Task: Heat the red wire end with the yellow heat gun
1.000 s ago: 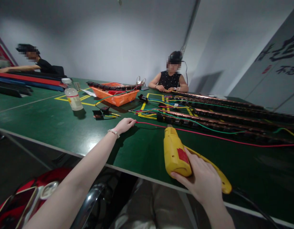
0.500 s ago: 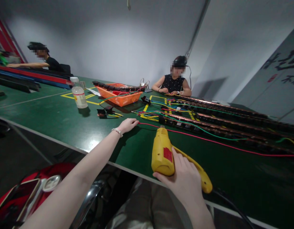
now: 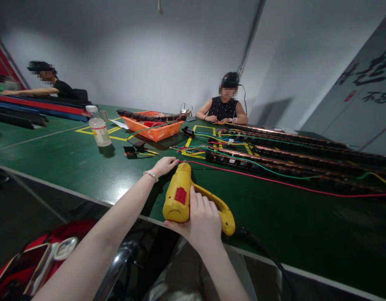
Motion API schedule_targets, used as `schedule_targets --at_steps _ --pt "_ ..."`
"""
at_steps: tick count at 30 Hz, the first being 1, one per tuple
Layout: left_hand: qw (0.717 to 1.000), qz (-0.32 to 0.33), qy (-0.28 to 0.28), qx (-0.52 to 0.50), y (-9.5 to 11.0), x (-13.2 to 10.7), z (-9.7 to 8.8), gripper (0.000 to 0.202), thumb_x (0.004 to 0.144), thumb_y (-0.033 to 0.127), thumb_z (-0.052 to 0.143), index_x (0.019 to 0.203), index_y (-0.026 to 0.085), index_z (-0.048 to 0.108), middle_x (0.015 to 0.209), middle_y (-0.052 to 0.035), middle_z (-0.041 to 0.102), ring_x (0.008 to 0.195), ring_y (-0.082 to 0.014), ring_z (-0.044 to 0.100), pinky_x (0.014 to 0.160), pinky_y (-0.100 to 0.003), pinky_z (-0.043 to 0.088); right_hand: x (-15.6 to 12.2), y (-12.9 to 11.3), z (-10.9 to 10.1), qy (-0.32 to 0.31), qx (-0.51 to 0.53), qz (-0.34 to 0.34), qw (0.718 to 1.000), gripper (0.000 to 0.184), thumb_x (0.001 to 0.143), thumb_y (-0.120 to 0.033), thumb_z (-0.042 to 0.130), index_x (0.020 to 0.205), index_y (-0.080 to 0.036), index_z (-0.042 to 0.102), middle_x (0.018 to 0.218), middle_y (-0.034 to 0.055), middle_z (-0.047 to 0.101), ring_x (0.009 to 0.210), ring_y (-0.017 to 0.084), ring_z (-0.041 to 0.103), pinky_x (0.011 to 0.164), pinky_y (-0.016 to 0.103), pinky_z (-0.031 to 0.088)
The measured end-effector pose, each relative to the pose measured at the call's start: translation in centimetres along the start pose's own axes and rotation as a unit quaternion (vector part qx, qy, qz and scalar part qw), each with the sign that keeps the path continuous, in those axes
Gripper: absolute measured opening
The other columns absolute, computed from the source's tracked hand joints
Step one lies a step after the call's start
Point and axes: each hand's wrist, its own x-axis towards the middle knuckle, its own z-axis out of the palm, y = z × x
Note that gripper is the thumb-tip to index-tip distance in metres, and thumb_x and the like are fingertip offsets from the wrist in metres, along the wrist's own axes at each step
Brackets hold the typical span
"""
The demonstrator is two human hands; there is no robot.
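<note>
A yellow heat gun (image 3: 176,202) with a red label is gripped in my right hand (image 3: 203,219), its nozzle pointing away from me over the green table. From its handle a black power cord drops past the table edge. My left hand (image 3: 164,166), a bracelet at the wrist, is closed on the end of a red wire (image 3: 243,171) that runs far to the right across the tabletop. The heat gun's nozzle is close beside my left fingers and the wire; whether it touches the wire I cannot tell.
Long copper strips (image 3: 283,155) with coloured wires lie at the right. An orange basket (image 3: 155,133) holds black and copper parts. A plastic bottle (image 3: 99,129) stands at the left, with small black parts (image 3: 136,150) nearby. One co-worker (image 3: 224,108) sits opposite, another (image 3: 52,83) at far left.
My right hand has brought the heat gun leftward, closer to my left hand and the red wire. The left hand keeps its hold, and the whole view has shifted slightly.
</note>
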Motion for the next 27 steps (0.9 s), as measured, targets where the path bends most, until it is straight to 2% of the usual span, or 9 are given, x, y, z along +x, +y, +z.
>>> schedule_targets --at_steps 5,12,20,27 --pt "1.0 -0.006 -0.004 -0.003 0.0 0.2 -0.1 0.039 0.086 0.044 0.036 0.068 0.016 0.056 0.063 -0.0018 0.057 0.059 -0.0123 0.044 0.055 -0.024 0.028 0.4 -1.4 0.5 0.014 0.003 -0.002 1.0 0.104 0.061 -0.085 0.04 0.122 -0.003 0.049 0.089 0.0135 0.059 0.077 0.024 0.051 0.07 0.039 0.04" --pt "1.0 0.002 -0.019 -0.015 -0.5 0.3 -0.2 0.041 0.085 0.046 0.036 0.067 0.015 0.055 0.06 -0.0004 0.054 0.057 -0.0116 0.041 0.053 -0.023 0.028 0.2 -1.0 0.8 0.018 0.009 -0.015 1.0 0.098 0.066 -0.081 0.041 0.125 -0.003 0.047 0.089 0.0127 0.059 0.078 0.023 0.051 0.07 0.038 0.039" --pt "0.999 0.025 -0.016 -0.024 -0.5 0.0 -0.4 0.043 0.085 0.049 0.036 0.069 0.015 0.055 0.063 0.0 0.054 0.061 -0.0118 0.043 0.055 -0.023 0.03 -0.2 1.1 0.4 0.031 0.026 -0.012 0.999 0.11 0.056 -0.091 0.031 0.122 -0.006 0.051 0.09 0.0104 0.061 0.078 0.021 0.053 0.073 0.036 0.037" --pt "0.999 0.015 -0.029 -0.029 -0.9 0.2 -0.3 0.043 0.085 0.05 0.034 0.066 0.016 0.052 0.062 0.0002 0.053 0.059 -0.0119 0.044 0.056 -0.024 0.031 -1.0 3.7 -0.8 0.027 -0.003 -0.003 1.0 0.102 0.061 -0.086 0.039 0.123 -0.006 0.051 0.089 0.0095 0.062 0.078 0.021 0.055 0.073 0.034 0.036"
